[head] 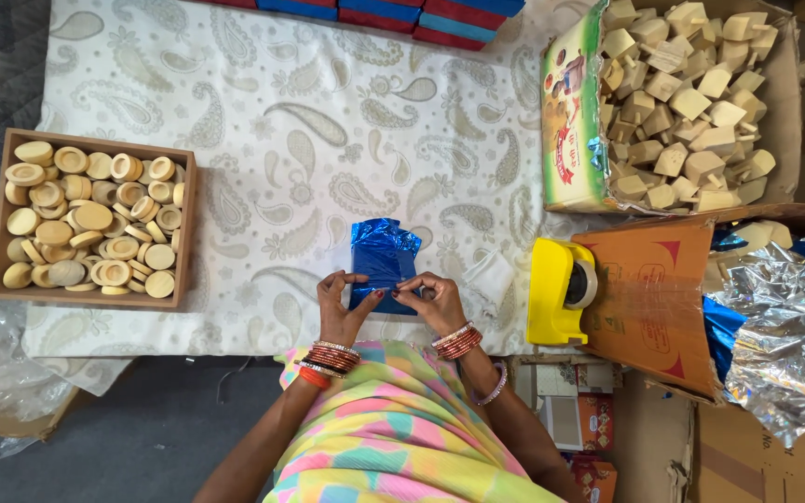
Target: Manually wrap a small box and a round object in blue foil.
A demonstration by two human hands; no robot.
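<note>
Pinching a blue foil packet [382, 264], left hand [339, 307] and right hand [435, 300], fingertips curled, wrists angled inward

A small blue foil-wrapped package [382, 264] lies at centre. An open cardboard carton [571, 121] with a colourful printed side stands upper right. Small printed boxes [578, 417] sit at the bottom right.

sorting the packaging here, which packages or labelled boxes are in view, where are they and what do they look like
Blue foil-wrapped package: centre, rectangular, shiny, held by left hand and right hand.
Printed carton: upper right, green and yellow side, full of wooden blocks.
Brown cardboard flap: right, red markings.
Small printed boxes: lower right, orange and white.
</note>
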